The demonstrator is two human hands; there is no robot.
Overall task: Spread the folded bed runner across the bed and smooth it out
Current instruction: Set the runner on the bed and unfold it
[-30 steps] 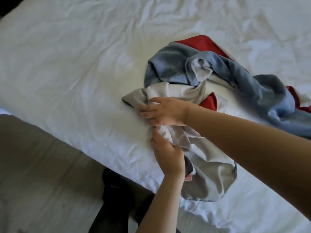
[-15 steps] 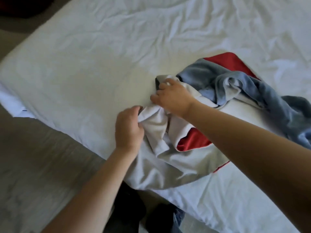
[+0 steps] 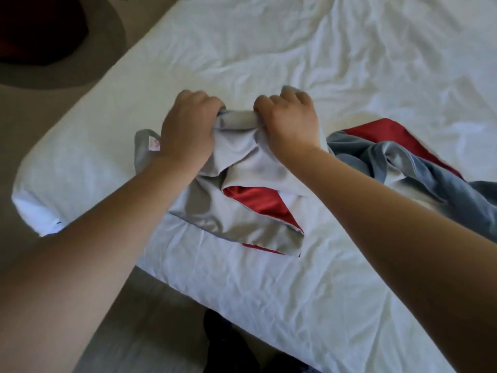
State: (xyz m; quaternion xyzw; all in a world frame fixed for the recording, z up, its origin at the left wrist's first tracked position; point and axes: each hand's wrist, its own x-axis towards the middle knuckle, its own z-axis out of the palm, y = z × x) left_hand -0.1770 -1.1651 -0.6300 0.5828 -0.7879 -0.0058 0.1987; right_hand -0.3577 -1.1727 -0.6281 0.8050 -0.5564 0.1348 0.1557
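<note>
The bed runner [image 3: 236, 219], grey on one side with red and blue-grey parts, lies bunched on the white bed [image 3: 269, 49] near its front corner. Its blue-grey and red bulk trails off to the right. My left hand [image 3: 188, 130] grips the runner's grey edge with curled fingers. Just to the right of it, my right hand [image 3: 290, 119] grips the same edge. A short stretch of grey cloth is pulled taut between the two hands. A small pink label shows on the runner left of my left wrist.
The wrinkled white sheet stretches away beyond the hands and to the right. The bed's rounded corner [image 3: 35, 208] is at the left, with beige floor [image 3: 40, 117] beside it. A dark red object [image 3: 35, 28] sits on a round brown mat at the top left.
Both hands have moved up the bed and to the left with the grey edge. They now hold it side by side, and more grey cloth lies spread below them.
</note>
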